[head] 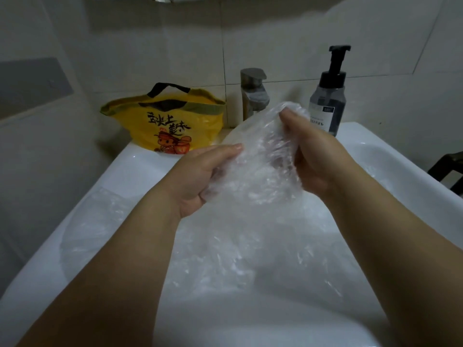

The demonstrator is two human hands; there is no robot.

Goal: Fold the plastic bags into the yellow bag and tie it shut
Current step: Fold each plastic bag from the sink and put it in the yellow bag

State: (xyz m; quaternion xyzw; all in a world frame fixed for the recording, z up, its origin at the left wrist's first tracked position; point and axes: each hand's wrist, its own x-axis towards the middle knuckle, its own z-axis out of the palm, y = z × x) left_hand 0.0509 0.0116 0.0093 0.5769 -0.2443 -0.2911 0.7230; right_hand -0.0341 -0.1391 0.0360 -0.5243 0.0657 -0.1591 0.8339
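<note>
Two hands on one clear plastic bag, held up over the sink. Left hand at the bag's near left edge: thumb on top, fingers curled beneath, film pinched between them. Right hand at the far right part: fingers wrapped round a crumpled bunch of film, thumb tip raised toward the far wall. Bag creased and slack between the two grips, lower end trailing down toward the basin; exact end impossible to tell against the plastic below.

Under the forearms, a heap of loose plastic bags, clear and wrinkled, filling most of the basin and spilling over the near left rim.

Far left, on the back corner of the sink rim and close to the tiled wall, the yellow bag: upright, mouth open, black handle arched above it, dark characters and an orange cartoon figure on the front. Well apart from both hands.

Just right of the yellow bag, a metal tap, partly behind the raised film. Further right, on the far rim, a pump bottle with dark contents and a black pump head.

At the right edge, a dark frame, too cut off to identify.
</note>
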